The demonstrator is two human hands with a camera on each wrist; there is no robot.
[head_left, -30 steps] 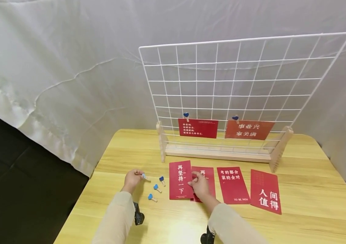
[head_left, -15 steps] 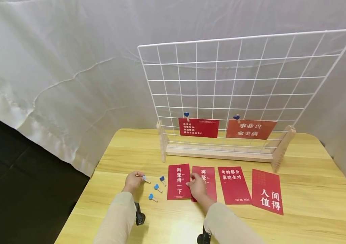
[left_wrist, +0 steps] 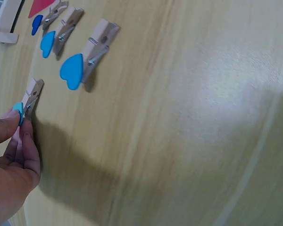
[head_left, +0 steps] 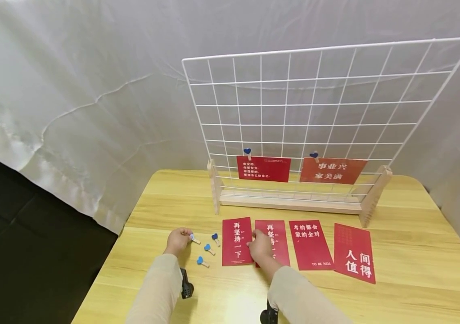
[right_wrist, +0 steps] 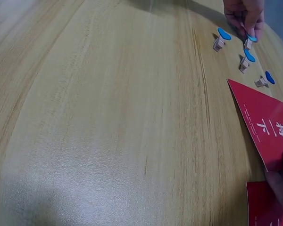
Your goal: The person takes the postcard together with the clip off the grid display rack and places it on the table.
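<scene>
Pale wood table (head_left: 396, 279) fills the lower half of the head view, with white cloth hung behind it. Near the bottom centre, the left hand (head_left: 178, 240) pinches a small wooden peg with a blue heart (left_wrist: 27, 101) between thumb and fingertips, the peg's end resting on the table; this matches the earlier frames. Three more heart pegs (left_wrist: 87, 59) lie just right of it in a loose row.

Right of those, the right hand (head_left: 260, 246) rests on the second red card (head_left: 275, 238), its fingertips touching the right edge of the first red card (head_left: 236, 240); whether they grip that edge cannot be told. Since a second ago the first card has slid slightly left and stands straighter, clear of the second card it overlapped.

Two more red cards (head_left: 310, 244) lie further right. Beyond them, in the upper right, a white wire grid (head_left: 319, 103) stands in a wooden base, with two red cards pegged along its lower rows, unchanged.
</scene>
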